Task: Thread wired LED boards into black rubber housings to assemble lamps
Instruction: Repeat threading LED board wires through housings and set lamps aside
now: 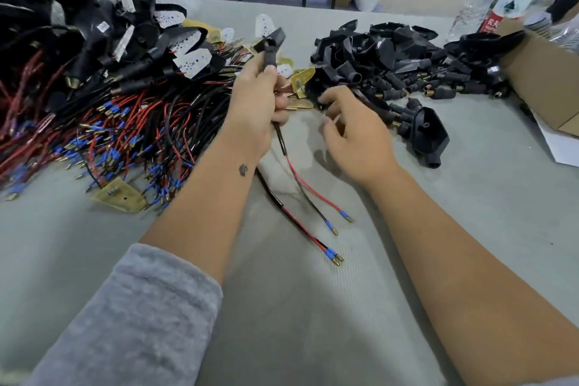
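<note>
Here the left hand [255, 97] grips a matte rubber housing [270, 42], wires [308, 194] seemingly threaded.

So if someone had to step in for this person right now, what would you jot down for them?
Left hand: grips a black rubber housing by its neck, red and black wires trailing from below it onto the grey table.
Right hand: fingers curled at the edge of the loose pile of empty black housings; whether it holds one is unclear.
Done: the heap of assembled lamps far left.
Left: the wired yellow-backed LED boards and the empty housings.
</note>
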Action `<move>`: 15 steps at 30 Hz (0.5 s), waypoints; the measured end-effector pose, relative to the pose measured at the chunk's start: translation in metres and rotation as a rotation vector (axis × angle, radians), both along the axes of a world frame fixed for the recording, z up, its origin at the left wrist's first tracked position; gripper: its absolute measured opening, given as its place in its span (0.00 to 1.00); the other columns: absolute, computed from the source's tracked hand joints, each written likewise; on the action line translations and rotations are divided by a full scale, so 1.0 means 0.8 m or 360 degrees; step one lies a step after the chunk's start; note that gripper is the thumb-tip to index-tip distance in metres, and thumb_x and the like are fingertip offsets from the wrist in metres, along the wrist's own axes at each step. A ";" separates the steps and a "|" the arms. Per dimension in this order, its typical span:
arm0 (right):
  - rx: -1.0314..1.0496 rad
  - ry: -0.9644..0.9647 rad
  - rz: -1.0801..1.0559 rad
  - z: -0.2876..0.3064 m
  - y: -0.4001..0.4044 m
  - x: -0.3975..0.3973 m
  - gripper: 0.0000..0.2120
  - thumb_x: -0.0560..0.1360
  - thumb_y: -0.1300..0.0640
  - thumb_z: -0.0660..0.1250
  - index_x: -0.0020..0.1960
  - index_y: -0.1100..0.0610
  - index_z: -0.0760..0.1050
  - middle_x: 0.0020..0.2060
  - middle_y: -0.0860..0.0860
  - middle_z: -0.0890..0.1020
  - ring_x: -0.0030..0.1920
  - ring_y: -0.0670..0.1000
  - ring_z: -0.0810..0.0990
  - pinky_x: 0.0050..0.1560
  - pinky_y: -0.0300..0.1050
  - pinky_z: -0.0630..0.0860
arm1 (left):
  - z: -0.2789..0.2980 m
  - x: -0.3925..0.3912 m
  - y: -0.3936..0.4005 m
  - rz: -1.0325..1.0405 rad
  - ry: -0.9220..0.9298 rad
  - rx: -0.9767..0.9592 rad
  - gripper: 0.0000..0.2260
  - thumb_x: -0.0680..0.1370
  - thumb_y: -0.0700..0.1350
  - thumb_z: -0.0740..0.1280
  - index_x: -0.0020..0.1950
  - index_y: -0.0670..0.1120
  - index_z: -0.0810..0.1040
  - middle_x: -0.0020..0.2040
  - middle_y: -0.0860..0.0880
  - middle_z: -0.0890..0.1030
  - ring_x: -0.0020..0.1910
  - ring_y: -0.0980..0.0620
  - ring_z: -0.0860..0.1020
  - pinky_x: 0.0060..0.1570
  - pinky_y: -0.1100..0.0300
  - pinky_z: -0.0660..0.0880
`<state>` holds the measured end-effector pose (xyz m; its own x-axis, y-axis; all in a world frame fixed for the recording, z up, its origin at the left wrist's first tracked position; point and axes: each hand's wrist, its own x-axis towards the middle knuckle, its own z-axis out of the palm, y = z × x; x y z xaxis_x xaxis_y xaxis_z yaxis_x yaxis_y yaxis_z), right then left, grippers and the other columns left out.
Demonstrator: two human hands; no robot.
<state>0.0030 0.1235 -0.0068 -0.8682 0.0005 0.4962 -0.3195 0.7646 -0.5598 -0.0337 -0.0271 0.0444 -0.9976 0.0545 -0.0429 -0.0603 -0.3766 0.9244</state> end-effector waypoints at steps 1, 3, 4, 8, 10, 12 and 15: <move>-0.0113 -0.0059 0.0029 0.003 -0.006 -0.001 0.10 0.76 0.58 0.61 0.56 0.47 0.72 0.41 0.46 0.78 0.37 0.47 0.75 0.40 0.45 0.70 | 0.009 0.000 -0.007 -0.0058 0.0029 -0.0075 0.11 0.84 0.40 0.53 0.53 0.51 0.74 0.36 0.51 0.69 0.22 0.59 0.61 0.21 0.69 0.55; -0.0614 -0.0213 0.0095 0.019 -0.022 -0.005 0.07 0.78 0.61 0.62 0.54 0.54 0.76 0.41 0.52 0.81 0.37 0.49 0.78 0.41 0.48 0.75 | 0.027 -0.001 -0.027 -0.0210 0.0094 -0.0265 0.13 0.84 0.40 0.54 0.49 0.52 0.75 0.37 0.52 0.70 0.22 0.59 0.59 0.20 0.69 0.53; -0.0922 -0.0304 0.0142 0.032 -0.031 -0.009 0.06 0.79 0.60 0.62 0.53 0.56 0.77 0.41 0.54 0.82 0.37 0.49 0.79 0.40 0.47 0.76 | 0.036 -0.001 -0.038 -0.0291 0.0117 -0.0350 0.13 0.84 0.40 0.54 0.49 0.51 0.76 0.37 0.52 0.71 0.23 0.59 0.59 0.20 0.70 0.53; -0.2074 -0.0612 0.0519 0.083 -0.060 -0.030 0.11 0.83 0.49 0.57 0.53 0.55 0.73 0.43 0.54 0.84 0.40 0.51 0.82 0.42 0.45 0.80 | 0.063 -0.002 -0.088 -0.0505 0.0156 -0.0741 0.12 0.84 0.41 0.56 0.55 0.52 0.78 0.35 0.52 0.75 0.23 0.60 0.59 0.20 0.70 0.55; -0.2154 -0.0623 0.0554 0.096 -0.073 -0.042 0.14 0.83 0.48 0.57 0.57 0.57 0.73 0.45 0.55 0.83 0.39 0.51 0.82 0.40 0.43 0.81 | 0.074 -0.003 -0.116 -0.0574 0.0212 -0.0999 0.11 0.83 0.42 0.59 0.59 0.53 0.78 0.36 0.53 0.78 0.23 0.59 0.60 0.20 0.69 0.56; -0.2069 -0.0586 0.0433 0.100 -0.090 -0.051 0.11 0.82 0.50 0.60 0.53 0.59 0.74 0.38 0.53 0.81 0.33 0.50 0.80 0.34 0.41 0.78 | 0.081 -0.002 -0.143 -0.0640 0.0257 -0.1205 0.12 0.83 0.42 0.60 0.61 0.53 0.79 0.38 0.52 0.81 0.23 0.59 0.60 0.21 0.69 0.58; -0.1877 -0.0531 0.0278 0.094 -0.117 -0.062 0.09 0.79 0.55 0.66 0.41 0.55 0.71 0.27 0.47 0.77 0.24 0.47 0.74 0.26 0.39 0.71 | 0.080 0.000 -0.177 -0.0681 0.0215 -0.1423 0.10 0.83 0.42 0.61 0.59 0.52 0.80 0.42 0.50 0.85 0.23 0.59 0.61 0.21 0.69 0.59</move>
